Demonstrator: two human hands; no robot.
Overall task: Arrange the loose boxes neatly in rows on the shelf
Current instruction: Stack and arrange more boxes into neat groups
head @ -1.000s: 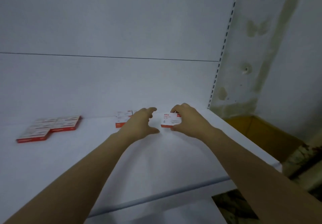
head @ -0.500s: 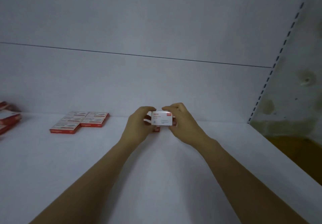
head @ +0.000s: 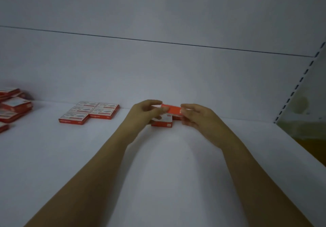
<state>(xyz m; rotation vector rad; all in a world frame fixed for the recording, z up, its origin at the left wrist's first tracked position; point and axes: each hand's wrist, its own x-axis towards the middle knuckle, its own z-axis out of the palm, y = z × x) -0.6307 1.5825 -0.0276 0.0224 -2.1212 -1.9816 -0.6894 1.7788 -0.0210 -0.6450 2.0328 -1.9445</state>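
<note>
Hands meet over the back of the shelf: the left hand [head: 143,113] and the right hand [head: 200,119] each pinch one end of a small red box [head: 170,109], the left hand at its left end and the right hand at its right end, fingers curled around it. That box is up off the shelf [head: 158,182], held lengthwise between the two hands with a plain red face toward the camera, close to the white back panel [head: 158,71]. Directly beneath it a second box [head: 163,122] lies flat on the shelf, white on top with a red front edge. A sliver of a third box [head: 177,117] shows just behind and to its right, mostly hidden by the right hand, so whether the two touch cannot be told. Further left, well apart from the hands, five matching boxes [head: 89,113] lie flat against each other in tidy rows, three in the left column and two in the right, near the back panel. At the far left edge a loose heap of boxes [head: 13,107] lies at mixed angles, some stacked on others. On the right a slotted upright [head: 298,87] runs up the end of the back panel. Both forearms are bare
</note>
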